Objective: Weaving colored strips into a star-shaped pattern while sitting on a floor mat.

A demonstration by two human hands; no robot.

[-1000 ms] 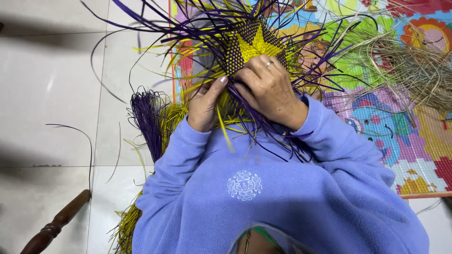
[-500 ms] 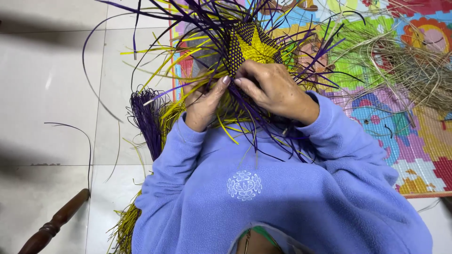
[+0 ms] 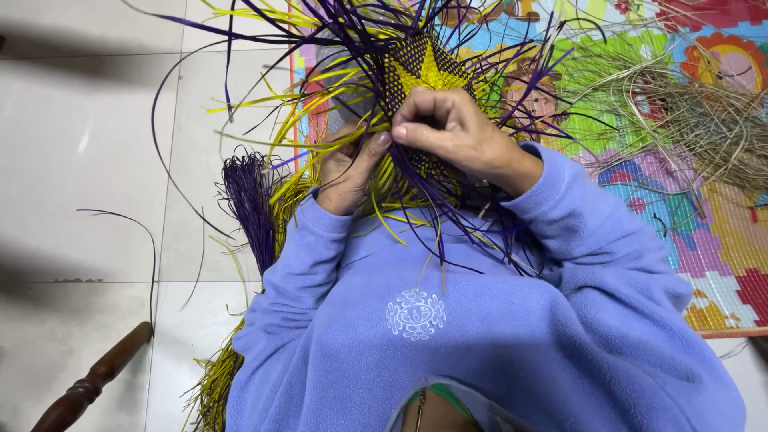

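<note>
Purple-and-yellow woven straw panel with a star motif [image 3: 424, 68]: centre plaited, held above both hands. Right hand [image 3: 456, 132] and left hand [image 3: 348, 172] pinch loose purple and yellow strands [image 3: 336, 80] just below it; long ends radiate unwoven, so by my judgement much remains.

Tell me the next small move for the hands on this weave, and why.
Probably draw the pinched strand snug: the right hand and left hand meet fingertip to fingertip at the edge of the purple-and-yellow weave, with loose strands splaying out, unwoven.

Purple weaving [image 3: 416, 68] with yellow star
</note>
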